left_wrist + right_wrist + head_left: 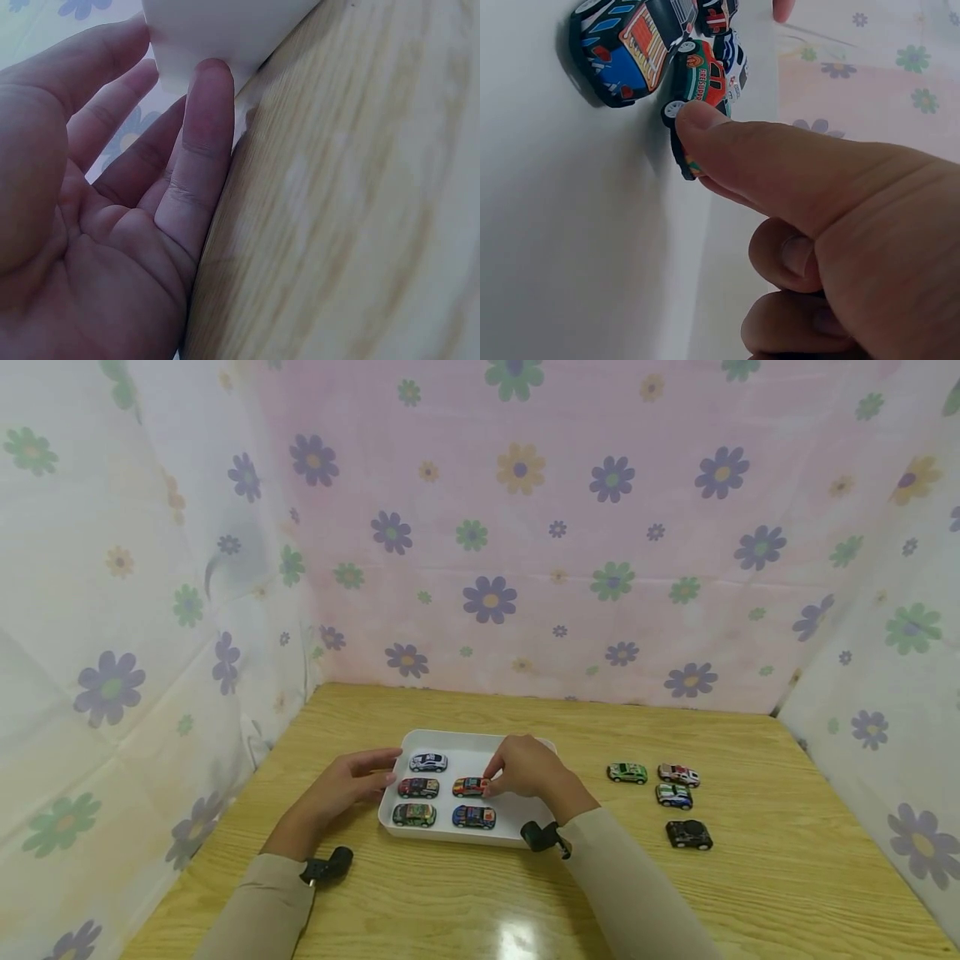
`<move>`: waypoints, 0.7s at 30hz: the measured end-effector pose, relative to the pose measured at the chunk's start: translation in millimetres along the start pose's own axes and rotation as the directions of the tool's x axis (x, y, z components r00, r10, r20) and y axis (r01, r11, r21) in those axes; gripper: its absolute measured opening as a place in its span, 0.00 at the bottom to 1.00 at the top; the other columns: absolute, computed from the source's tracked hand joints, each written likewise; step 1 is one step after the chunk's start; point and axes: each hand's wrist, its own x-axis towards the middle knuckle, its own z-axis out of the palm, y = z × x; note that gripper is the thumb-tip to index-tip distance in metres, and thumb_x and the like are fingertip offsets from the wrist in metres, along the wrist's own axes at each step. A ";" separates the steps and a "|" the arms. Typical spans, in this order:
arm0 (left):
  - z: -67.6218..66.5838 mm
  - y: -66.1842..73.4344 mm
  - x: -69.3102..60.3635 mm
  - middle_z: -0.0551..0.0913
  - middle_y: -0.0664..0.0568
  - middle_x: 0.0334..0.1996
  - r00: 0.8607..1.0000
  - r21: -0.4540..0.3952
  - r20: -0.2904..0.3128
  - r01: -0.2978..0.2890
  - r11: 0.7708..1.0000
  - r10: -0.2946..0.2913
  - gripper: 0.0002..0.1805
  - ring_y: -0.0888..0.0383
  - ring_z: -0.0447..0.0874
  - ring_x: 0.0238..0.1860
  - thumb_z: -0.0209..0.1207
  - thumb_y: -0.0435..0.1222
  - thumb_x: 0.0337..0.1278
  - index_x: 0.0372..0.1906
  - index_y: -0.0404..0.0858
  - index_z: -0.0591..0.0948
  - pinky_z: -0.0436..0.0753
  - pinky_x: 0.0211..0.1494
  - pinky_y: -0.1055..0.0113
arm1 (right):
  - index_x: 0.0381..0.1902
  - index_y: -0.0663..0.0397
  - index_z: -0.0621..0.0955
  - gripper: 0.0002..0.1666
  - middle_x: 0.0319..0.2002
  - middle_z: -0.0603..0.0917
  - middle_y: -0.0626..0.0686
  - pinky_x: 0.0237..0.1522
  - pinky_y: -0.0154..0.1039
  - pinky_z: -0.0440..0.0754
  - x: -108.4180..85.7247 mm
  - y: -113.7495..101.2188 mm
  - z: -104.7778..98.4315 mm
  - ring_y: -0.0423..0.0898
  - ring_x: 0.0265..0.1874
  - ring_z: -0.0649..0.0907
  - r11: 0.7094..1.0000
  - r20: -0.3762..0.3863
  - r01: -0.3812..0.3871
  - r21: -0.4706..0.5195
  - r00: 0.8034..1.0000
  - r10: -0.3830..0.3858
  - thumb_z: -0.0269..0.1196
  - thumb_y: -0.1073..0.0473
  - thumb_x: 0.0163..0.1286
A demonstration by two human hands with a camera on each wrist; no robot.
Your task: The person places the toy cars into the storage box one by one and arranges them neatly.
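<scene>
A white tray [517, 823] lies on the table with toy cars in it. My right hand [528, 767] pinches the rear of a red toy car [468, 787] between thumb and finger, low over the tray floor; whether its wheels all touch is unclear. In front of it sits a blue toy car [474, 817]. The left column holds a white toy car [428, 762], a dark red one [418, 787] and a green one [414, 814]. Fairly straight fingers of my left hand [341, 789] touch the tray's left outer wall [217, 30].
On the table right of the tray stand a green toy car [627, 772], a red-and-white one [678, 775], a white, blue and green one [674, 796] and a black one [689, 834]. Flowered cloth [555, 585] hangs behind and at both sides of the wooden table [420, 893].
</scene>
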 end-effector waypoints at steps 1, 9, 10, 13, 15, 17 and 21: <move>0.0 -0.3 0.0 0.78 0.43 0.69 1.000 0.001 0.000 -0.001 1.000 0.001 0.31 0.50 0.83 0.61 0.68 0.45 0.66 0.72 0.47 0.76 0.88 0.54 0.61 | 0.36 0.38 0.93 0.08 0.36 0.87 0.40 0.36 0.39 0.78 -0.1 -0.4 0.0 0.42 0.34 0.80 1.000 0.003 -0.003 0.001 1.000 0.003 0.80 0.49 0.58; -1.1 -0.8 0.9 0.77 0.42 0.70 1.000 0.007 0.005 -0.005 1.000 0.005 0.31 0.54 0.83 0.60 0.67 0.43 0.68 0.73 0.45 0.75 0.87 0.54 0.63 | 0.36 0.38 0.93 0.07 0.37 0.87 0.41 0.36 0.39 0.77 0.0 -0.6 0.2 0.43 0.35 0.80 1.000 0.013 -0.026 0.006 1.000 0.026 0.79 0.51 0.59; -1.2 -0.5 0.8 0.77 0.42 0.70 1.000 0.008 0.005 -0.006 1.000 0.006 0.31 0.55 0.83 0.60 0.67 0.43 0.68 0.73 0.45 0.75 0.87 0.54 0.63 | 0.36 0.38 0.93 0.07 0.37 0.87 0.41 0.36 0.39 0.77 -0.1 -0.6 0.1 0.43 0.36 0.80 1.000 0.013 -0.029 0.008 1.000 0.029 0.79 0.51 0.59; -1.3 -0.1 0.6 0.76 0.41 0.70 1.000 0.007 0.005 -0.006 1.000 0.006 0.32 0.54 0.83 0.60 0.67 0.43 0.68 0.74 0.44 0.75 0.87 0.54 0.62 | 0.35 0.38 0.93 0.06 0.38 0.87 0.41 0.35 0.39 0.77 -0.5 -0.6 0.1 0.44 0.36 0.80 0.999 0.016 -0.036 0.016 0.999 0.036 0.79 0.51 0.59; -1.0 -0.3 0.6 0.77 0.42 0.70 1.000 0.005 0.002 0.002 1.000 -0.002 0.31 0.53 0.83 0.60 0.67 0.43 0.67 0.73 0.45 0.75 0.87 0.55 0.62 | 0.35 0.38 0.93 0.06 0.37 0.87 0.41 0.35 0.39 0.76 -0.4 -0.4 0.3 0.44 0.35 0.79 0.999 0.019 -0.040 0.019 0.999 0.039 0.79 0.51 0.59; -0.8 -0.5 0.5 0.77 0.42 0.70 1.000 0.006 0.002 0.007 1.000 -0.007 0.31 0.52 0.83 0.60 0.68 0.44 0.67 0.73 0.46 0.76 0.87 0.55 0.62 | 0.35 0.38 0.93 0.06 0.37 0.87 0.41 0.35 0.39 0.76 -0.1 -0.1 0.9 0.44 0.35 0.79 0.999 0.020 -0.042 0.022 0.999 0.041 0.79 0.51 0.59; -0.2 -0.8 0.3 0.78 0.43 0.69 1.000 0.001 -0.003 0.015 1.000 -0.015 0.30 0.52 0.83 0.60 0.68 0.44 0.67 0.72 0.47 0.76 0.88 0.55 0.62 | 0.36 0.39 0.93 0.07 0.37 0.87 0.41 0.36 0.39 0.77 0.1 -0.1 1.4 0.44 0.36 0.79 0.999 0.020 -0.040 0.027 0.999 0.040 0.79 0.51 0.59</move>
